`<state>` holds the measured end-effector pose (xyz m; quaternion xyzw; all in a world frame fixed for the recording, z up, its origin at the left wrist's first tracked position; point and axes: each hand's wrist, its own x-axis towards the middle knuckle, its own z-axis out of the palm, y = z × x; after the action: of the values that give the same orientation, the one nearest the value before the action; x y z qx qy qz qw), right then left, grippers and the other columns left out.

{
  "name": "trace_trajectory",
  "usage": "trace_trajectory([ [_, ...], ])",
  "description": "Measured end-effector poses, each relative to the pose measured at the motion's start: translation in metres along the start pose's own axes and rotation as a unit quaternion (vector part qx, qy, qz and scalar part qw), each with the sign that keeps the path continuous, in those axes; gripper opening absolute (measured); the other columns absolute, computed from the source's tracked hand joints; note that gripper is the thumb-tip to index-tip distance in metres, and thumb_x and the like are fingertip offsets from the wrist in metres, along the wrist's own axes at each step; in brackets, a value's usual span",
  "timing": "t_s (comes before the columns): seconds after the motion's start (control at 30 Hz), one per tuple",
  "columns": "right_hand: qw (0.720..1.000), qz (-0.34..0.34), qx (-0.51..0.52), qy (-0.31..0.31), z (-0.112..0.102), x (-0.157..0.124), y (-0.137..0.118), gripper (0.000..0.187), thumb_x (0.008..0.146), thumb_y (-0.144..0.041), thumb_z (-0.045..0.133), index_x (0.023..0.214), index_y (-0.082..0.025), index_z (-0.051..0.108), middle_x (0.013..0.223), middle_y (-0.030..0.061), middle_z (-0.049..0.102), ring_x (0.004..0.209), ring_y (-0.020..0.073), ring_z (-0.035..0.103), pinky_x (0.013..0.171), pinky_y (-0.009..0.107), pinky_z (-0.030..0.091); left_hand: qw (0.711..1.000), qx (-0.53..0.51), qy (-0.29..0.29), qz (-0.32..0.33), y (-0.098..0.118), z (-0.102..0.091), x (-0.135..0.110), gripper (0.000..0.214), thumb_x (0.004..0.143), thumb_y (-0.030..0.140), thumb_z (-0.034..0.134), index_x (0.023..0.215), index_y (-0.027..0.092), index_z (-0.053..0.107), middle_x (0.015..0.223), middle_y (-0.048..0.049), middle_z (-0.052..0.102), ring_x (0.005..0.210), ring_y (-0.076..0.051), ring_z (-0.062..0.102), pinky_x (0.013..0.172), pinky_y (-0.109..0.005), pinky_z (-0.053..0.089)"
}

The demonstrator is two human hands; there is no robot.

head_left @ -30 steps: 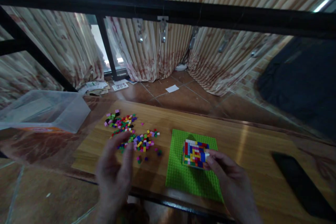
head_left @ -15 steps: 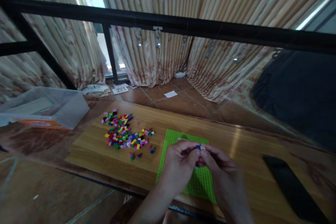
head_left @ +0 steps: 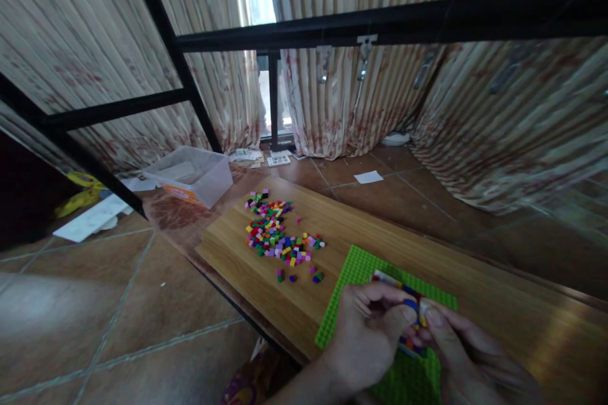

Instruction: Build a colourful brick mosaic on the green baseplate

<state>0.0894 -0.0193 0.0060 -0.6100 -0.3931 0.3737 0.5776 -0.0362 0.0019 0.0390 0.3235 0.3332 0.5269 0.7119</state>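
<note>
Studded multicolour brick block (head_left: pixel 403 304) pinched between left hand (head_left: pixel 370 335), right hand (head_left: pixel 465 354).

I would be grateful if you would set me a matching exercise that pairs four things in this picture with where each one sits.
Things:
1. clear plastic tub
2. loose pile of small multicoloured bricks
3. green studded baseplate
4. multicoloured brick block

Places:
A. flat on the near end of the wooden board, partly under the hands
B. between the fingers of the left hand and the right hand
C. beyond the board's far left corner
D. scattered on the board's far part

Pairs: 1-C, 2-D, 3-A, 4-B
</note>
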Motion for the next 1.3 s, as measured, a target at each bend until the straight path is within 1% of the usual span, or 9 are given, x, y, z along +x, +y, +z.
trace_trajectory([
  [0.13, 0.997, -0.016, -0.006, 0.073, -0.016, 0.005, 0.008, 0.039, 0.068, -0.051, 0.081, 0.093, -0.021, 0.076, 0.076, 0.0056, 0.075, 0.061, 0.0189, 0.067, 0.057, 0.030, 0.055, 0.999, 0.037, 0.028, 0.021, 0.006, -0.007, 0.005, 0.038, 0.067, 0.049, 0.083, 0.076, 0.014, 0.073, 0.065, -0.0011, 0.064, 0.055, -0.008, 0.055, 0.057, -0.020, 0.046],
  [0.27, 0.987, -0.051, -0.022, 0.149, -0.028, 0.010, 0.004, 0.041, 0.074, -0.052, 0.077, 0.100, -0.020, 0.075, 0.078, 0.0058, 0.075, 0.065, 0.0186, 0.068, 0.059, 0.029, 0.054, 0.990, 0.080, 0.062, 0.096, 0.015, -0.023, 0.012, 0.029, 0.072, 0.041, 0.082, 0.085, 0.017, 0.074, 0.066, 0.0015, 0.064, 0.059, -0.008, 0.056, 0.059, -0.019, 0.046],
  [0.37, 0.983, -0.011, -0.037, 0.180, -0.030, 0.014, 0.000, 0.042, 0.074, -0.051, 0.077, 0.097, -0.016, 0.074, 0.081, 0.0064, 0.075, 0.066, 0.0174, 0.068, 0.062, 0.029, 0.054, 0.979, 0.127, 0.070, 0.145, 0.018, -0.033, 0.016, 0.027, 0.074, 0.034, 0.080, 0.096, 0.020, 0.075, 0.073, 0.0017, 0.067, 0.064, -0.009, 0.058, 0.062, -0.020, 0.047],
  [0.47, 0.982, 0.020, -0.038, 0.185, -0.027, 0.017, -0.001, 0.041, 0.073, -0.050, 0.078, 0.097, -0.016, 0.075, 0.083, 0.0058, 0.075, 0.066, 0.0157, 0.067, 0.064, 0.028, 0.054, 0.961, 0.216, 0.068, 0.161, 0.015, -0.039, 0.019, 0.017, 0.079, 0.028, 0.074, 0.093, 0.018, 0.076, 0.077, -0.0005, 0.070, 0.070, -0.012, 0.061, 0.068, -0.022, 0.049],
  [0.63, 0.982, 0.049, -0.027, 0.182, -0.021, 0.018, -0.003, 0.039, 0.069, -0.048, 0.080, 0.093, -0.017, 0.076, 0.077, 0.0038, 0.074, 0.063, 0.0152, 0.066, 0.061, 0.028, 0.054, 0.923, 0.317, 0.075, 0.206, 0.010, -0.043, 0.018, 0.010, 0.083, 0.024, 0.069, 0.090, 0.019, 0.074, 0.083, -0.0024, 0.074, 0.080, -0.016, 0.066, 0.079, -0.028, 0.052],
  [0.83, 0.989, 0.042, -0.014, 0.144, -0.016, 0.018, -0.001, 0.038, 0.068, -0.049, 0.079, 0.089, -0.017, 0.076, 0.072, 0.0025, 0.072, 0.061, 0.0148, 0.065, 0.060, 0.028, 0.053, 0.845, 0.446, 0.014, 0.295, 0.004, -0.032, 0.020, 0.011, 0.087, 0.021, 0.068, 0.091, 0.026, 0.077, 0.107, -0.0041, 0.074, 0.107, -0.020, 0.063, 0.103, -0.040, 0.044],
  [1.03, 0.997, 0.046, -0.010, 0.063, -0.008, 0.017, 0.005, 0.038, 0.069, -0.051, 0.077, 0.087, -0.018, 0.077, 0.071, 0.0028, 0.072, 0.060, 0.0155, 0.063, 0.059, 0.029, 0.053, 0.816, 0.502, 0.026, 0.287, -0.011, -0.021, 0.029, 0.015, 0.083, 0.017, 0.074, 0.089, 0.030, 0.078, 0.117, -0.0023, 0.071, 0.119, -0.023, 0.056, 0.108, -0.048, 0.041],
  [1.17, 0.998, 0.049, 0.007, 0.048, -0.005, 0.017, 0.007, 0.037, 0.068, -0.051, 0.078, 0.086, -0.019, 0.077, 0.072, 0.0028, 0.073, 0.061, 0.0160, 0.063, 0.061, 0.031, 0.054, 0.785, 0.547, 0.034, 0.290, -0.013, -0.020, 0.031, 0.016, 0.083, 0.018, 0.074, 0.088, 0.032, 0.078, 0.119, -0.0009, 0.071, 0.121, -0.024, 0.054, 0.107, -0.051, 0.041],
  [1.3, 0.997, 0.067, 0.019, 0.045, -0.004, 0.017, 0.006, 0.037, 0.067, -0.052, 0.079, 0.086, -0.019, 0.077, 0.077, 0.0042, 0.075, 0.065, 0.0178, 0.066, 0.063, 0.033, 0.056, 0.775, 0.557, 0.028, 0.299, -0.010, -0.021, 0.030, 0.014, 0.083, 0.018, 0.074, 0.088, 0.030, 0.078, 0.114, -0.0006, 0.072, 0.115, -0.024, 0.057, 0.105, -0.051, 0.041],
])
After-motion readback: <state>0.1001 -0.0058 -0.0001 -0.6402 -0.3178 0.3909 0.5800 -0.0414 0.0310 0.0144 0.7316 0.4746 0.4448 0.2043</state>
